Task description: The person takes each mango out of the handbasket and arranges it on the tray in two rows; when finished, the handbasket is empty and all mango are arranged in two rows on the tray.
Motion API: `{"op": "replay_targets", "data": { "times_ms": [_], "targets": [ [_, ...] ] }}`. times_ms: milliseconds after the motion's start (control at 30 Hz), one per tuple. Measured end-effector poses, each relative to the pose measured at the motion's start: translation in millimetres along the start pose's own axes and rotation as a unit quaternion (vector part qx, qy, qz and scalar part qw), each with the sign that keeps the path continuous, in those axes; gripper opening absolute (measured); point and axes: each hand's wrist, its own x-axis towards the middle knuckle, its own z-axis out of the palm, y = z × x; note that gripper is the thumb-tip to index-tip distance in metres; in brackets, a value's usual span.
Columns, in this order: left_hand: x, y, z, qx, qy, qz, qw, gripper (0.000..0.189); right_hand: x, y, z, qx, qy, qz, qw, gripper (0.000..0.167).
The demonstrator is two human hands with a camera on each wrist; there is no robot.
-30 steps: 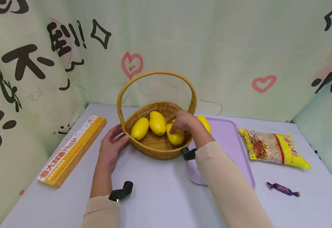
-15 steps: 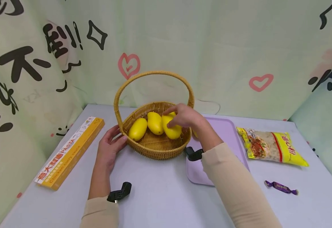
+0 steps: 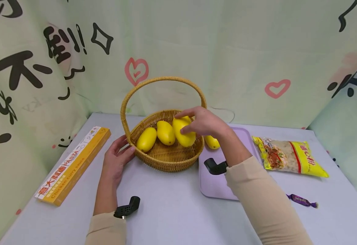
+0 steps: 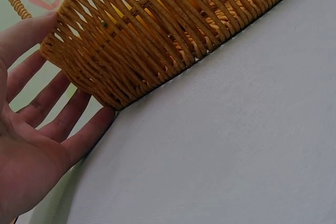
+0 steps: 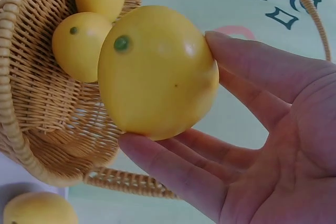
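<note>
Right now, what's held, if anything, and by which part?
Right hand: a mango, pinched by its sides. Left hand touches the outside of the basket, no visible grip.

Held fruit (image 3: 182, 134): partly hidden by right hand (image 3: 205, 121). Tray (image 3: 215, 183): partly behind sleeve (image 3: 264, 197). Candy (image 3: 302, 200) (purple wrapper): lettering too small to read.

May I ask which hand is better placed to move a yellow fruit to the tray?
Probably the right hand: it grips a yellow fruit near the tray; the left hand touches the basket on the opposite side.
</note>
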Motion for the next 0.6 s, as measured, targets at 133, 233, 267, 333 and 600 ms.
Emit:
{"op": "replay_targets", "data": {
  "times_ms": [133, 233, 267, 333, 600],
  "targets": [
    [-0.1, -0.3, -0.1, 0.001, 0.002, 0.000, 1.0000, 0.068, -7.1, -0.6, -4.6, -0.002, 0.005, -0.008, 1.0000, 0.049],
    [-0.4, -0.3, 0.0, 0.001, 0.000, 0.000, 1.0000, 0.068, -12.8, 0.1, -8.3, -0.005, 0.006, -0.018, 0.9998, 0.050],
    [-0.5, -0.3, 0.0, 0.001, 0.000, -0.001, 1.0000, 0.068, -15.0, 0.4, -9.6, -0.005, 0.006, -0.021, 0.9998, 0.050],
    [-0.7, -0.1, 0.0, 0.000, -0.001, -0.001, 1.0000, 0.068, -18.9, 1.4, -12.5, -0.001, 0.002, -0.028, 0.9996, 0.051],
    [-1.6, 0.4, 0.0, 0.000, -0.002, 0.002, 1.0000, 0.068, -35.8, 5.4, -24.5, 0.014, -0.007, -0.033, 0.9993, 0.050]
  ]
}}
